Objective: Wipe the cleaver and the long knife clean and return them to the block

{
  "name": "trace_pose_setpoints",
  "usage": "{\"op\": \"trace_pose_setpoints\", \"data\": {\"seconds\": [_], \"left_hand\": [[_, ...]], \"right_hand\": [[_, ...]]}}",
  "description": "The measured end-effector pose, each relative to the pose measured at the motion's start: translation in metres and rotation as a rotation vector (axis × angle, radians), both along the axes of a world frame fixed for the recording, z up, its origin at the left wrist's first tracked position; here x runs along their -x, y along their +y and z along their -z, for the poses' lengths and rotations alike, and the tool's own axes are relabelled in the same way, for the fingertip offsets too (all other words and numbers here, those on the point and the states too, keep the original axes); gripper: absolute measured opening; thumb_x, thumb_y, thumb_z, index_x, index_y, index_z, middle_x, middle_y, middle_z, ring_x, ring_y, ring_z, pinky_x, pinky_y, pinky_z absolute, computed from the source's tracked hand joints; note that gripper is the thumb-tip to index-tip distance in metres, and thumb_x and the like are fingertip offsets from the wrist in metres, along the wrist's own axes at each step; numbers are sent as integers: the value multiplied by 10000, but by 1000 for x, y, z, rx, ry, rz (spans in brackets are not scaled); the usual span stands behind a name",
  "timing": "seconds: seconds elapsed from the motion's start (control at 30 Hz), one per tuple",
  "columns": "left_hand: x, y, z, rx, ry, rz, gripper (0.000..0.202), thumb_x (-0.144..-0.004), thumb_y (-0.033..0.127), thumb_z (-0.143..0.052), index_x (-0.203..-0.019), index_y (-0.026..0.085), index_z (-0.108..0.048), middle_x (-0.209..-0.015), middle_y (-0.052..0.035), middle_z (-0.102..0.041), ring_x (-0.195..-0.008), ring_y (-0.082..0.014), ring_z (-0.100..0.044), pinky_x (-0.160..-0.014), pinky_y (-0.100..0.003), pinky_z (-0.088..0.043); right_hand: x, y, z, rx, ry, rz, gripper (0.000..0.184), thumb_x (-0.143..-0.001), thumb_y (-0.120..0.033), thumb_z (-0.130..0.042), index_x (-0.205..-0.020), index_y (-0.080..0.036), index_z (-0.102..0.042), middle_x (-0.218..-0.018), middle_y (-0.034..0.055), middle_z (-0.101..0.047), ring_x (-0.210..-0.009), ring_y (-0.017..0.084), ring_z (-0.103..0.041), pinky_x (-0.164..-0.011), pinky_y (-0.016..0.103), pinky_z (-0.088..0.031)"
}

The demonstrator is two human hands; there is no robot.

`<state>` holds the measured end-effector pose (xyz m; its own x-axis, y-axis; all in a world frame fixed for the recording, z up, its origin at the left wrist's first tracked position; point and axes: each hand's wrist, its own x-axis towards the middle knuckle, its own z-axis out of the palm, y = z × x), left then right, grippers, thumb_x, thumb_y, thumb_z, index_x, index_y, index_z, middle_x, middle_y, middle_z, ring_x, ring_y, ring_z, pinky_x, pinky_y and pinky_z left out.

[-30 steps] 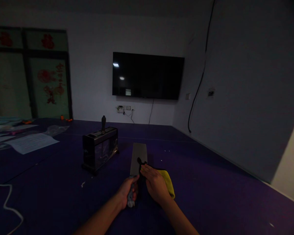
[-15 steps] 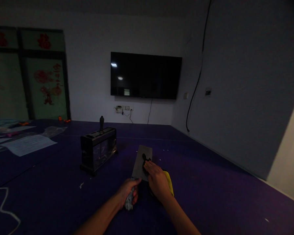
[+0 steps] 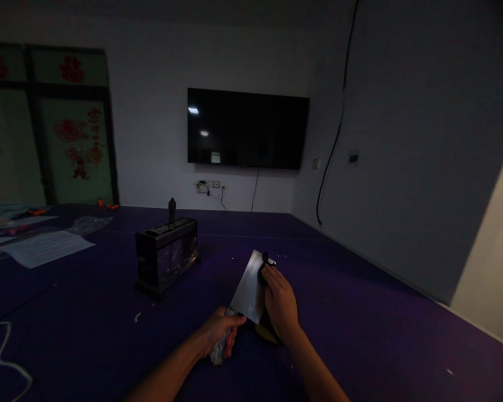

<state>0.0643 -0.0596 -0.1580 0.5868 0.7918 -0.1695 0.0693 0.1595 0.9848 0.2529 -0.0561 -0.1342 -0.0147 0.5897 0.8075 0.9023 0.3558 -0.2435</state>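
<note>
My left hand point(image 3: 220, 334) is closed round the pale handle of a cleaver, whose wide grey blade point(image 3: 247, 287) points away and up to the right over the dark purple table point(image 3: 88, 335). My right hand point(image 3: 280, 301) presses a dark cloth point(image 3: 263, 262) against the blade near its far edge, fingers closed on the cloth. A bit of yellow cloth point(image 3: 265, 333) shows under my right wrist.
A dark knife block point(image 3: 166, 254) with one black handle point(image 3: 171, 210) sticking up stands to the left of the blade. Papers point(image 3: 46, 245) and plastic lie at far left, a white cord point(image 3: 4, 357) at the near left. A television point(image 3: 247, 128) hangs on the wall.
The blade has swung to the right and tilted up. My right hand with the dark cloth has slid along it toward the far end. The yellow cloth is now mostly hidden.
</note>
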Motion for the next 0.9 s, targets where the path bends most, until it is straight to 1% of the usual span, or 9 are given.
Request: {"op": "trace_pose_setpoints", "data": {"seconds": [0.2, 0.3, 0.47, 0.63, 0.8, 0.9], "left_hand": [[4, -1, -4, -21, 30, 77, 486, -637, 549, -604, -407, 169, -406, -311, 22, -382, -272, -99, -413, -307, -200, -277], [4, -1, -4, -24, 29, 80, 480, -637, 544, -607, -410, 169, -411, -313, 21, -387, -275, -101, -419, -311, -200, -283], [2, -1, -1, -16, 39, 58, 494, -631, 575, -597, -424, 169, -406, -319, 23, -392, -269, -101, -411, -311, -204, -285], [0, -1, 2, -3, -20, 0, 495, -581, 586, -627, -438, 167, -405, -322, 29, -392, -263, -102, -411, -301, -195, -271], [-3, 2, 6, 42, -32, -66, 422, -599, 538, -619, -499, 170, -439, -321, 39, -400, -256, -103, -409, -294, -193, -289], [-4, 4, 9, 50, -34, -76, 413, -611, 535, -608, -509, 175, -432, -320, 38, -405, -255, -105, -410, -289, -191, -284]], "right_hand": [[-10, 3, -2, -33, 41, 32, 500, -742, -70, -372, -1210, -164, -519, -1292, 92, -494, -1236, 233, -387, -995, 465, -359], [-13, 4, -2, -32, 52, 31, 515, -742, -67, -366, -1228, -167, -502, -1308, 87, -480, -1243, 230, -379, -998, 465, -357], [-7, 5, 1, -5, 37, 37, 528, -754, -61, -357, -1262, -155, -468, -1327, 89, -459, -1272, 223, -336, -1006, 449, -353], [0, 3, 2, 34, 3, 7, 503, -762, -60, -359, -1236, -155, -501, -1298, 87, -492, -1258, 219, -363, -1004, 439, -363], [5, -1, 0, 48, -27, -22, 515, -739, -39, -363, -1215, -154, -523, -1281, 82, -509, -1239, 218, -392, -1004, 429, -368], [8, -4, -3, 68, -48, -35, 501, -745, -39, -358, -1199, -148, -538, -1279, 80, -512, -1238, 214, -393, -1012, 412, -361]]}}
